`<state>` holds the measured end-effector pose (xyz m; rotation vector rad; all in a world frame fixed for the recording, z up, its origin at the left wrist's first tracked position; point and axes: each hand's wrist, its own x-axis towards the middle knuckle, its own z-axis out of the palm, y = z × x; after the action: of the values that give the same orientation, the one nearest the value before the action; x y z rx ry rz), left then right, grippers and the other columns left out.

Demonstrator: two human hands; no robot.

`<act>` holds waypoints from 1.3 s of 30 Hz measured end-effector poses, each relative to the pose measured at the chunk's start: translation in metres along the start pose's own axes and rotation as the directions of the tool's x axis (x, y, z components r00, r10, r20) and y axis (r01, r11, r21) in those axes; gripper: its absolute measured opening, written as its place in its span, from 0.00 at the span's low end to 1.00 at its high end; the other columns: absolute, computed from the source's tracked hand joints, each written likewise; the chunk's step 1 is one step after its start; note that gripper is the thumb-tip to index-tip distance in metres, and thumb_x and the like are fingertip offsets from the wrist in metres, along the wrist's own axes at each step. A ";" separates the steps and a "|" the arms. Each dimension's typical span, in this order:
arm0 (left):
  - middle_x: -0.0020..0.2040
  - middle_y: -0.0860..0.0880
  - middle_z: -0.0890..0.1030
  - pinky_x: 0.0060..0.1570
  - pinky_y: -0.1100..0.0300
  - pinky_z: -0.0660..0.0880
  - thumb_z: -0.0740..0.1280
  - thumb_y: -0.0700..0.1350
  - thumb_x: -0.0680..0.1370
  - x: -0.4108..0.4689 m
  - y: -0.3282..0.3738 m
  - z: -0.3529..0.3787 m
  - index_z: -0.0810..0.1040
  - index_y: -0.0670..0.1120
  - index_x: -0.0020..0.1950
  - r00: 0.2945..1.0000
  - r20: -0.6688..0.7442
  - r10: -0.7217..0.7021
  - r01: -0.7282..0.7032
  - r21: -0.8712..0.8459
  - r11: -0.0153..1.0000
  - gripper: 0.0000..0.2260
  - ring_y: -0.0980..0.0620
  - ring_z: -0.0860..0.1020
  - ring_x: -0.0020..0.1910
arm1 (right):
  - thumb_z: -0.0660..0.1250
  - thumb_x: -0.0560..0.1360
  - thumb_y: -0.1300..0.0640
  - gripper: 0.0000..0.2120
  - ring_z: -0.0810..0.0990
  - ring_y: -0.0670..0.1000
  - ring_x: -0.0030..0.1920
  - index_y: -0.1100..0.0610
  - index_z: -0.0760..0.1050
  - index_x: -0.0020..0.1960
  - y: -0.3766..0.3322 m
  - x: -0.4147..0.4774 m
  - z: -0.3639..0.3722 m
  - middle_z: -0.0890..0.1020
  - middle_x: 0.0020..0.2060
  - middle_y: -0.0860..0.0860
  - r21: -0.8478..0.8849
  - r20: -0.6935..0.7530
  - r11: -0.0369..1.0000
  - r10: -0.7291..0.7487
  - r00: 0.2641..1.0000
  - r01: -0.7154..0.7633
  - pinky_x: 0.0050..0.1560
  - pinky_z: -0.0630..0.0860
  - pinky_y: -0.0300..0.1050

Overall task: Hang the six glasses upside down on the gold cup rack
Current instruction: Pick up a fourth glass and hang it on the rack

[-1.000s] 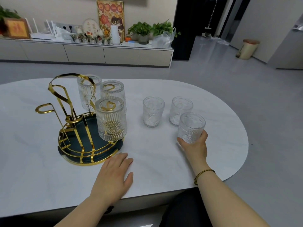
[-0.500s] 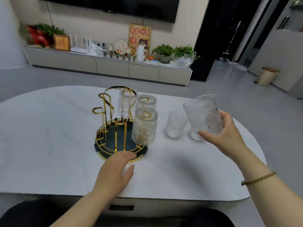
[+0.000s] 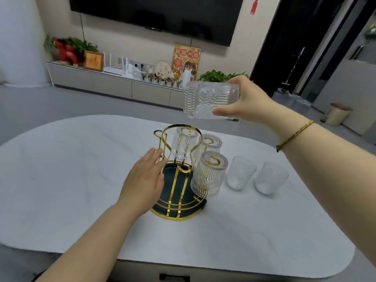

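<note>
our left hand [image 3: 142,180] hovers flat, fingers spread, at the near left side of the gold cup rack [image 3: 177,192] on the white table [image 3: 81,180]; three glasses hang upside down on its right prongs, the nearest glass [image 3: 208,176] in front; two upright glasses [image 3: 241,173] stand just right of it; further up, our right hand [image 3: 248,100] grips a fourth glass [image 3: 209,100] sideways in the air above the rack.

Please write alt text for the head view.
The right hand holds a glass sideways above a gold rack bearing three upturned glasses; the left hand steadies it. Two glasses stand on the table.
</note>
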<state>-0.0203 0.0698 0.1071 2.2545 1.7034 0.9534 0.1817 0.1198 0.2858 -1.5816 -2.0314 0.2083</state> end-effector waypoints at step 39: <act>0.73 0.54 0.61 0.58 0.66 0.53 0.57 0.40 0.78 0.001 -0.026 -0.014 0.67 0.50 0.66 0.989 0.052 0.135 -0.128 -0.113 0.985 0.17 0.66 0.44 0.64 | 0.71 0.63 0.45 0.36 0.71 0.53 0.53 0.56 0.62 0.65 -0.063 0.086 0.148 0.71 0.63 0.53 -0.417 0.619 0.886 0.114 0.777 0.203 0.48 0.66 0.45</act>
<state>-0.0487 0.0757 0.1057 2.3226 1.4563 0.9702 0.0400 0.2122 0.2181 -1.9270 -2.8109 0.2779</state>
